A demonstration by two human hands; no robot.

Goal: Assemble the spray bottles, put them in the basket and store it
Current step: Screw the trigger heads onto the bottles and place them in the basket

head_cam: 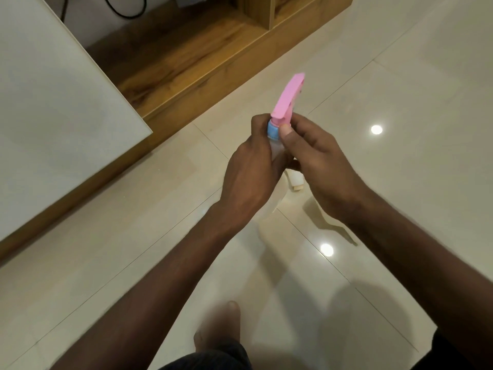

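- Underfoot and across most of the view lies a glossy cream tiled floor (400,62), with two bright light spots mirrored in it.
- At the upper left a white tabletop (48,102) with a wooden edge juts in; beyond it runs a wooden shelf unit (186,57) along the floor.
- Both forearms reach forward from the bottom edge and meet over the floor near the middle.
- Left hand (248,172) is wrapped closed around the translucent spray bottle (277,149), held in the air, well clear of the tabletop.
- Right hand (320,166) pinches with thumb and fingers at the bottle's neck, by the blue collar (273,130).
- Above the collar, the pink trigger head (289,96) points up and away.
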